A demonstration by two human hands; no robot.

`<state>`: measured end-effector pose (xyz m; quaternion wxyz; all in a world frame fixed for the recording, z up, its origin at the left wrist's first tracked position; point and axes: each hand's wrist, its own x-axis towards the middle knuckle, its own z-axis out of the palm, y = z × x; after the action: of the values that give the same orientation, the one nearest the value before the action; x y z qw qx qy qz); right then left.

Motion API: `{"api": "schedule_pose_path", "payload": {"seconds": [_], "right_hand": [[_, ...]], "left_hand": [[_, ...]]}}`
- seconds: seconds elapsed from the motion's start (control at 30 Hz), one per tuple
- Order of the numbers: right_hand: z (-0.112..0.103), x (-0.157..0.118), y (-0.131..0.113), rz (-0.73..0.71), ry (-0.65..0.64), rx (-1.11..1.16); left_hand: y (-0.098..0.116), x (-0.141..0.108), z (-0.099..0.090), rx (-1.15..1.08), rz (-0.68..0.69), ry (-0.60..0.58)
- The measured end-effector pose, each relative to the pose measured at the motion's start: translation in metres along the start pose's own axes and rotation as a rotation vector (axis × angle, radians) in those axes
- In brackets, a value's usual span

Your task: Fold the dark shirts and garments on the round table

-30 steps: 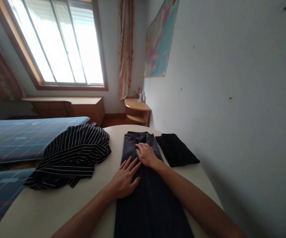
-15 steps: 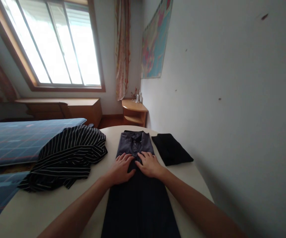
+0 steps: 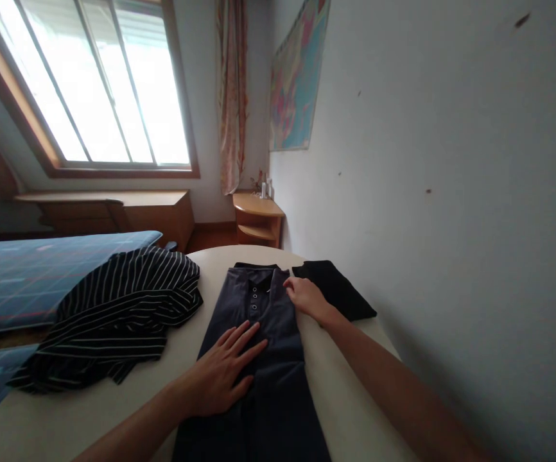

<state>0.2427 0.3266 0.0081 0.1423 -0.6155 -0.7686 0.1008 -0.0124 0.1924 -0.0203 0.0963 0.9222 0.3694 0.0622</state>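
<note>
A dark blue-grey garment (image 3: pixel 278 333) with a buttoned neck opening lies lengthwise on the pale round table (image 3: pixel 345 378), its collar at the far end. My left hand (image 3: pixel 223 372) rests flat on the front of it, fingers spread, below the buttons. At the collar's right corner, my right hand (image 3: pixel 304 295) has its fingers pinched together on the garment's edge. Just right of that hand lies a folded black garment (image 3: pixel 338 289). A thin dark edge shows behind the collar.
A black-and-white striped garment (image 3: pixel 124 314) is heaped at the left, partly over a blue plaid surface (image 3: pixel 56 276). The wall (image 3: pixel 432 256) runs close along the right side. A small corner shelf (image 3: pixel 259 205) stands beyond the table.
My left hand has moved nearer and spread out. My right hand has gone up to the collar corner and closed there. The garment's upper part has shifted toward me, and the view has turned slightly.
</note>
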Motion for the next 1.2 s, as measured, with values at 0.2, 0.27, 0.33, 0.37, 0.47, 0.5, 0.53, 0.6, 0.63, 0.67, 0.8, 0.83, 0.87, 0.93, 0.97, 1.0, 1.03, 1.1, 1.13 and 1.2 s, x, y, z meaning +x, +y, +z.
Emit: {"api": "schedule_pose_path", "payload": {"seconds": [0.2, 0.27, 0.33, 0.37, 0.47, 0.5, 0.53, 0.6, 0.63, 0.67, 0.8, 0.83, 0.87, 0.93, 0.97, 1.0, 1.03, 1.1, 1.13, 1.2], "right_hand": [[-0.007, 0.049, 0.019, 0.049, 0.090, -0.261], [-0.007, 0.063, 0.022, 0.026, 0.076, -0.286], [-0.004, 0.073, 0.023, 0.012, 0.054, -0.298], [-0.003, 0.077, 0.024, 0.005, 0.042, -0.306], [0.001, 0.087, 0.027, -0.013, 0.005, -0.325], [0.001, 0.090, 0.027, -0.017, -0.005, -0.331], [0.002, 0.093, 0.028, -0.020, -0.016, -0.336], [0.001, 0.098, 0.029, -0.028, -0.036, -0.345], [0.001, 0.101, 0.030, -0.034, -0.044, -0.348], [0.000, 0.104, 0.031, -0.041, -0.049, -0.351], [0.001, 0.111, 0.030, -0.064, -0.053, -0.364], [0.003, 0.112, 0.029, -0.066, -0.051, -0.368], [0.006, 0.113, 0.028, -0.066, -0.047, -0.371], [0.011, 0.113, 0.024, -0.064, -0.028, -0.372], [0.014, 0.113, 0.021, -0.063, -0.016, -0.371], [0.017, 0.113, 0.019, -0.064, -0.004, -0.368], [0.018, 0.112, 0.017, -0.066, 0.006, -0.364], [0.018, 0.110, 0.012, -0.064, 0.019, -0.351], [0.016, 0.109, 0.011, -0.059, 0.027, -0.342], [0.012, 0.105, 0.008, -0.039, 0.051, -0.321]], "left_hand": [[0.001, -0.004, -0.003, -0.033, -0.029, 0.026], [0.000, -0.003, -0.003, -0.041, -0.031, 0.033], [0.000, -0.002, -0.003, -0.054, -0.029, 0.032], [-0.001, -0.002, -0.003, -0.061, -0.027, 0.031], [-0.003, -0.002, -0.002, -0.083, -0.021, 0.025], [-0.004, -0.002, -0.002, -0.088, -0.020, 0.021], [-0.004, -0.003, -0.003, -0.093, -0.019, 0.015], [-0.004, -0.003, -0.003, -0.100, -0.019, 0.003], [-0.004, -0.003, -0.004, -0.102, -0.020, -0.001], [-0.004, -0.002, -0.004, -0.102, -0.023, -0.004], [-0.003, -0.002, -0.004, -0.097, -0.027, -0.011], [-0.003, -0.001, -0.004, -0.096, -0.025, -0.011], [-0.003, -0.001, -0.004, -0.096, -0.023, -0.010], [-0.003, -0.001, -0.004, -0.098, -0.026, -0.013], [-0.003, -0.001, -0.004, -0.099, -0.031, -0.018], [-0.003, -0.001, -0.003, -0.099, -0.038, -0.021], [-0.003, -0.001, -0.003, -0.098, -0.044, -0.022], [-0.003, -0.001, -0.002, -0.096, -0.049, -0.012], [-0.003, -0.001, -0.002, -0.094, -0.049, -0.006], [-0.003, 0.000, -0.001, -0.089, -0.052, 0.001]]}}
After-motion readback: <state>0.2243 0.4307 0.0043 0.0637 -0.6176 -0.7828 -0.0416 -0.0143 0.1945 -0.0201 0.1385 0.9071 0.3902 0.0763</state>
